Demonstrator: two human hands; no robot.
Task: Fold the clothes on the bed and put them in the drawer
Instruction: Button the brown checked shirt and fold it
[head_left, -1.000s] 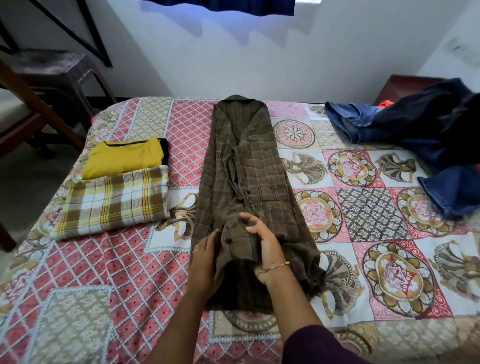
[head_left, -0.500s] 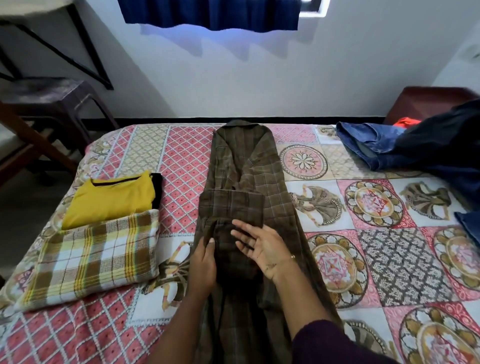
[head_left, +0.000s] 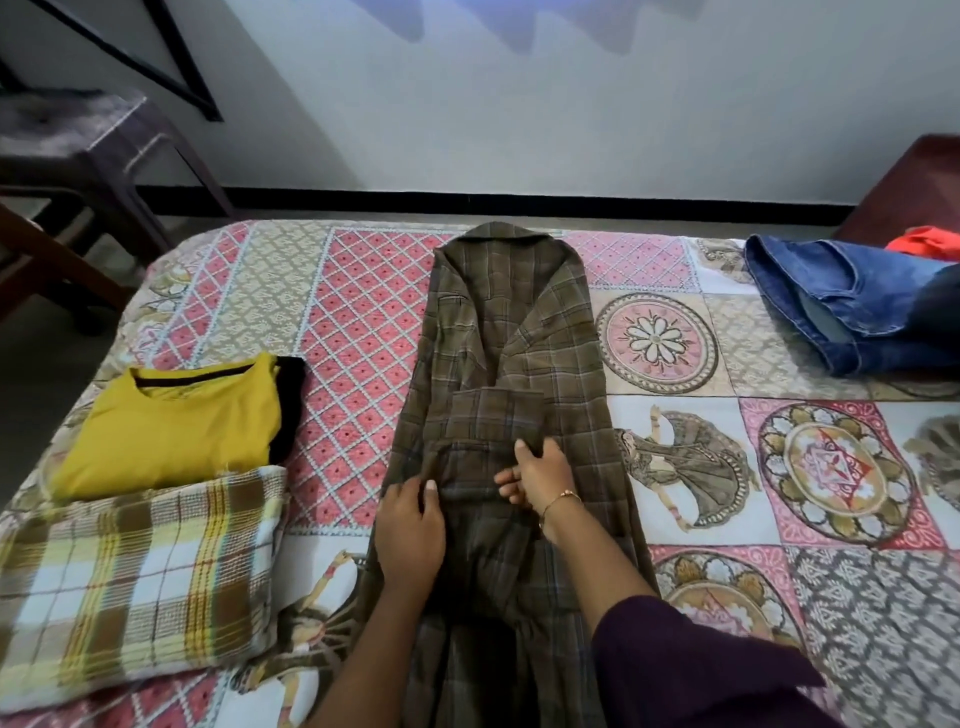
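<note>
A brown plaid shirt (head_left: 498, 322) lies lengthwise down the middle of the bed (head_left: 358, 312), collar at the far end and sides folded inward. A sleeve cuff is folded over its middle. My left hand (head_left: 410, 530) rests flat on the shirt's left side, fingertips at a fold edge. My right hand (head_left: 540, 473) has its fingers curled and pinches the folded cloth just below the cuff. On the left of the bed lie a folded yellow T-shirt (head_left: 171, 431) and a folded yellow-and-brown checked cloth (head_left: 135, 582).
Unfolded blue jeans (head_left: 841, 301) and an orange garment (head_left: 924, 244) lie at the bed's far right corner. A dark plastic chair (head_left: 78, 140) stands beyond the left corner. A brown piece of furniture (head_left: 914, 192) is by the right wall.
The shirt's lower part was lifted and folded up. My right hand went from open and palm-up to curled, pinching the cloth. The left hand stayed on the shirt's left side.
</note>
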